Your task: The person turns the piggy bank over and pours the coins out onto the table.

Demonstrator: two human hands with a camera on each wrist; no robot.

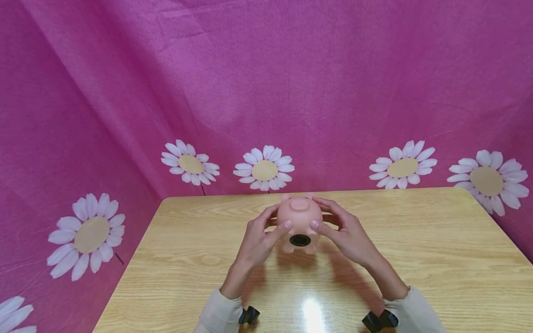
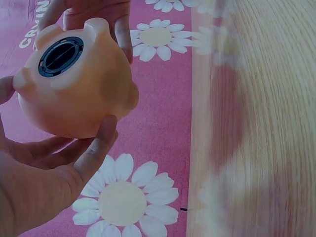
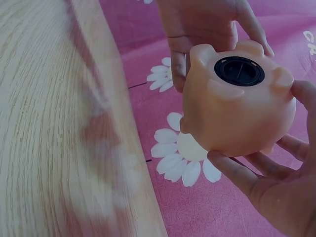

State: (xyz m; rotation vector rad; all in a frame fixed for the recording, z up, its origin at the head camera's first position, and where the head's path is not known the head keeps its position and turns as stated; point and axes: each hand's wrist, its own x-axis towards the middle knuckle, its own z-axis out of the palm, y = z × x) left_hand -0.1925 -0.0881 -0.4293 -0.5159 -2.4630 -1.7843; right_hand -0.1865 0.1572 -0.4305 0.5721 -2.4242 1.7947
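A round pink piggy bank is held up over the table between both hands, its snout upward in the head view. Its underside, with stubby feet and a round black plug, shows in both wrist views. My left hand grips its left side, thumb on the near face and fingers wrapped behind. On the opposite side, my right hand grips it the same way. Part of the fingers is hidden behind the piggy bank in the head view.
The light wood table stretches out below the hands, with a bright reflection near its front. A magenta cloth printed with white daisies hangs behind and at the left. Black devices are strapped at both wrists.
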